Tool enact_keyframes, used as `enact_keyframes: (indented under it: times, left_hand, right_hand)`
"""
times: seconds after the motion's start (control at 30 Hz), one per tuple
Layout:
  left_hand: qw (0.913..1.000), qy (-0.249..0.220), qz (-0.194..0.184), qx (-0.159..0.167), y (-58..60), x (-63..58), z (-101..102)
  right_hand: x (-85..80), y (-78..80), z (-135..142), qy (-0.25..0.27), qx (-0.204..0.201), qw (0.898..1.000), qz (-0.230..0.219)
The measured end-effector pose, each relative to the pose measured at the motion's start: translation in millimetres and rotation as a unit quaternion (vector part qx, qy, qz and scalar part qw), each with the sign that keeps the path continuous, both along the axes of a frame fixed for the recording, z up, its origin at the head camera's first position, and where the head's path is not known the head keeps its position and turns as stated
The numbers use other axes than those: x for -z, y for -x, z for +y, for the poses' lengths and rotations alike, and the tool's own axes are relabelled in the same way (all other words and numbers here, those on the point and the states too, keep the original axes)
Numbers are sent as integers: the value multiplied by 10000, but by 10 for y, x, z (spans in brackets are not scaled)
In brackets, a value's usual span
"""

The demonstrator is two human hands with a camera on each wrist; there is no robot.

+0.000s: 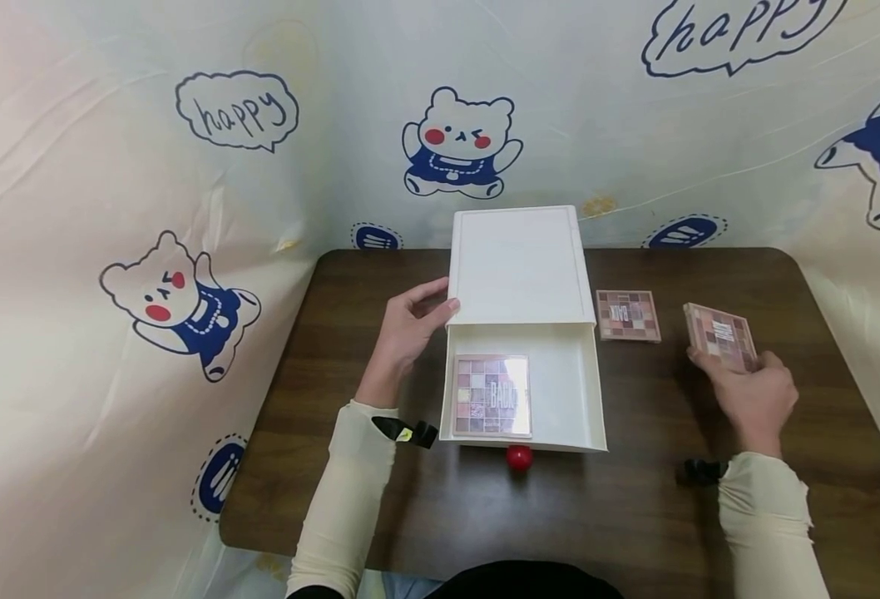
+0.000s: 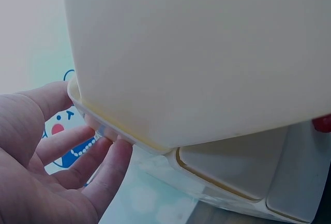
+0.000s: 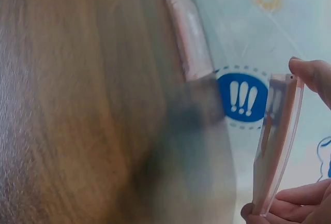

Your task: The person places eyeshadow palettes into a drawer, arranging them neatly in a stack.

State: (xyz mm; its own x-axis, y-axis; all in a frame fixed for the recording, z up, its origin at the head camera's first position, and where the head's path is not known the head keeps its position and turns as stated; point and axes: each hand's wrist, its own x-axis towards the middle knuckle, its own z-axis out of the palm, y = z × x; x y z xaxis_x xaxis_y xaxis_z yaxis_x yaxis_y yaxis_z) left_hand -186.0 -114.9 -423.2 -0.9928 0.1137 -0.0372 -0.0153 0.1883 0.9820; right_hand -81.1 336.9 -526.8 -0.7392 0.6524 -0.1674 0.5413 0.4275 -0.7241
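On the table stands a white drawer box (image 1: pixel 518 266) with its drawer (image 1: pixel 563 391) pulled out toward me. An eyeshadow palette (image 1: pixel 491 395) lies in the drawer's left side, and a red ball knob (image 1: pixel 519 457) sits at the drawer front. My left hand (image 1: pixel 410 329) touches the box's left side near the front edge; its fingers (image 2: pixel 108 164) are spread and loosely bent. My right hand (image 1: pixel 758 395) grips a second eyeshadow palette (image 3: pixel 276 141) by opposite edges, thumb on one and fingers on the other. A third palette (image 1: pixel 629 315) lies right of the box.
The dark wooden table (image 1: pixel 560 516) has rounded corners. Behind and beside it hangs a pale curtain (image 1: pixel 350 100) printed with bears and the word happy. Below the pulled-out drawer, the left wrist view shows further white drawer fronts (image 2: pixel 232 167).
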Motion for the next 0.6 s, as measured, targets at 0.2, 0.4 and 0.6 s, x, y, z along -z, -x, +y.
enact_keyframes:
  times: [0.2,0.4,0.6]
  left_hand:
    - [10000,-14,-39,-14,-3,-4,-3]
    - [10000,-48,5,13,-8,-4,-2]
    - [10000,-27,46,17,2,2,8]
  right_hand:
    - [-213,-23,-94,452,-85,9987,208]
    - [-406,-50,-170,772,-126,9961,400]
    - [-555,-73,-225,833,-232,9953,439]
